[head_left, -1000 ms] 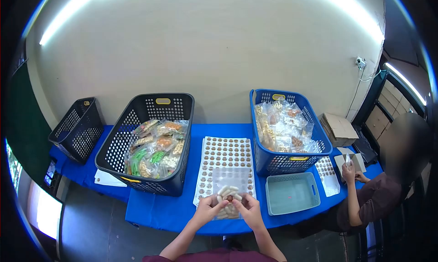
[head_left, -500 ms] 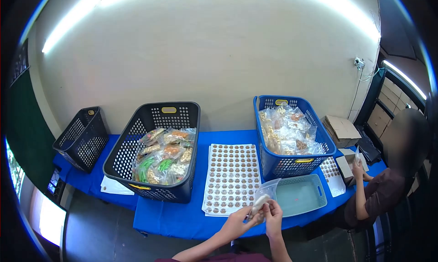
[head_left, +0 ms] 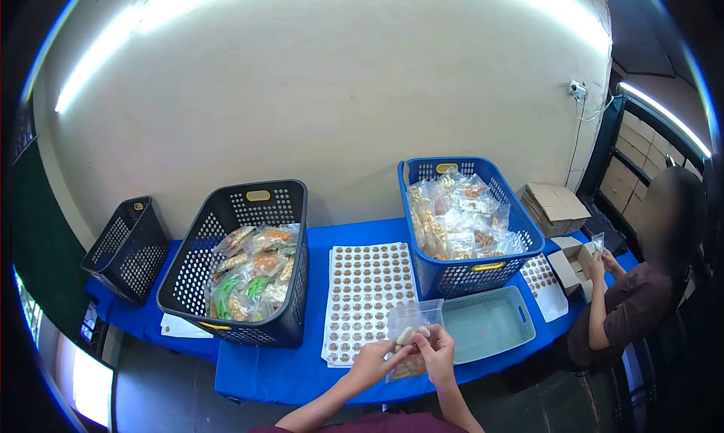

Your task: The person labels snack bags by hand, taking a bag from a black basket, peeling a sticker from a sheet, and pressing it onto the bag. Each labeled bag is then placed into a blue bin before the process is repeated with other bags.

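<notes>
Clear plastic bag (head_left: 409, 318), one, filled with pale, rounded oblong pieces: the left hand (head_left: 372, 364) and the right hand (head_left: 438, 355) are both clamping it, thumbs and fingers closing together on the plastic, and it is hanging above the near edge of the blue cloth (head_left: 309, 384), just in front of the pale green tray (head_left: 490, 324). Large black basket (head_left: 280, 329), perforated, yellow-trimmed handles: it is holding clear packets (head_left: 256, 271) whose contents are showing green, orange and cream. Blue basket (head_left: 464, 276), likewise perforated and yellow-trimmed: it is holding a heap of clear packets with cream and brown contents. Smaller dark basket (head_left: 136, 273): it is standing at the far left. Tray, shallow: it is sitting below the blue basket, a small red mark showing on its floor. Open cardboard box (head_left: 571, 269): it is standing at the right, near a co-worker (head_left: 626, 301) who is holding a small clear packet (head_left: 598, 242). Label sheet (head_left: 369, 297), white, bearing rows of round brown labels: it is lying between the large black and blue baskets. Second label sheet (head_left: 545, 284), similar: it is lying right of the tray. Lettering on the labels is appearing too small for reading.
</notes>
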Demonstrator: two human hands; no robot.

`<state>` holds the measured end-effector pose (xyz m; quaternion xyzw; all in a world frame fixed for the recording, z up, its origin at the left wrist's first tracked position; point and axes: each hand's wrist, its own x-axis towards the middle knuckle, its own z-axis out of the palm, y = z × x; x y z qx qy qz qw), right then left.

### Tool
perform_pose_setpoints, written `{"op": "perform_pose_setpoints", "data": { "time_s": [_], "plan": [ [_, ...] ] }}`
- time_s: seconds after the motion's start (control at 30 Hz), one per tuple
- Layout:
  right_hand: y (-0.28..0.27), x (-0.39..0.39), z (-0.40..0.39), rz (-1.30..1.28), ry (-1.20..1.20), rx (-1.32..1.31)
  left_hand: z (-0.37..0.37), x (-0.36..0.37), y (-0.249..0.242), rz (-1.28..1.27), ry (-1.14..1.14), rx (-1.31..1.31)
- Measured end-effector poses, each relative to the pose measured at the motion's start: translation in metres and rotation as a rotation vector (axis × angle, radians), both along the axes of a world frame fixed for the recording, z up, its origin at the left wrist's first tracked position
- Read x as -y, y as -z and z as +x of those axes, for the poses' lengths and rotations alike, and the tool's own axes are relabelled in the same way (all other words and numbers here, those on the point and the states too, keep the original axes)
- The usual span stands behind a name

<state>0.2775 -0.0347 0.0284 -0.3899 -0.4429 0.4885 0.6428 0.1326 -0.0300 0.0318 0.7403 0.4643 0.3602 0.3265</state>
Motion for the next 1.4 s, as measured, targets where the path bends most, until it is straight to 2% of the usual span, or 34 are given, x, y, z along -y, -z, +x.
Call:
{"op": "perform_pose_setpoints", "data": {
  "time_s": [0.2,0.3,0.33,0.4,0.5,0.63,0.67,0.77,0.9,0.93,1.03,1.17,1.3,1.33,1.4],
  "plan": [
    [-0.009,-0.021,0.016,-0.018,0.038,-0.007,0.014,-0.02,-0.005,-0.14,0.12,0.135],
    [0.001,-0.031,0.021,0.002,0.034,0.071,0.023,-0.024,-0.006,-0.325,0.057,0.481],
    [0.006,-0.033,0.021,0.018,0.033,0.102,0.024,-0.026,-0.005,-0.318,0.026,0.516],
    [0.011,-0.035,0.022,-0.018,0.003,0.102,0.028,-0.03,0.006,-0.239,-0.063,0.393],
    [0.007,-0.042,0.029,-0.14,-0.173,-0.071,0.021,-0.038,0.012,-0.216,-0.118,0.236],
    [0.027,-0.05,0.037,-0.118,-0.337,0.025,0.007,-0.053,0.029,-0.186,-0.074,0.227],
    [0.028,-0.049,0.036,-0.11,-0.319,0.068,0.01,-0.053,0.029,-0.176,-0.053,0.438],
    [0.029,-0.046,0.028,-0.099,-0.296,0.105,0.007,-0.055,0.012,-0.26,-0.14,0.747],
    [0.021,-0.037,0.016,-0.084,-0.308,0.209,0.013,-0.065,0.014,-0.154,-0.27,0.753],
    [0.032,-0.039,0.016,-0.047,-0.311,0.318,0.02,-0.066,0.011,-0.162,-0.271,0.814],
    [0.016,-0.039,0.017,0.104,-0.155,0.633,0.031,-0.068,0.001,-0.092,-0.382,0.715],
    [0.026,-0.042,0.024,0.088,-0.101,0.552,0.046,-0.073,-0.007,-0.048,-0.38,0.703],
    [0.012,-0.046,0.052,0.072,-0.224,0.414,0.042,-0.085,-0.011,0.009,-0.363,0.585],
    [0.014,-0.049,0.06,0.084,-0.18,0.405,0.039,-0.088,-0.011,-0.008,-0.337,0.516],
    [-0.004,-0.053,0.071,0.165,-0.01,0.538,0.039,-0.096,-0.004,0.055,-0.164,0.182]
  ]
}}
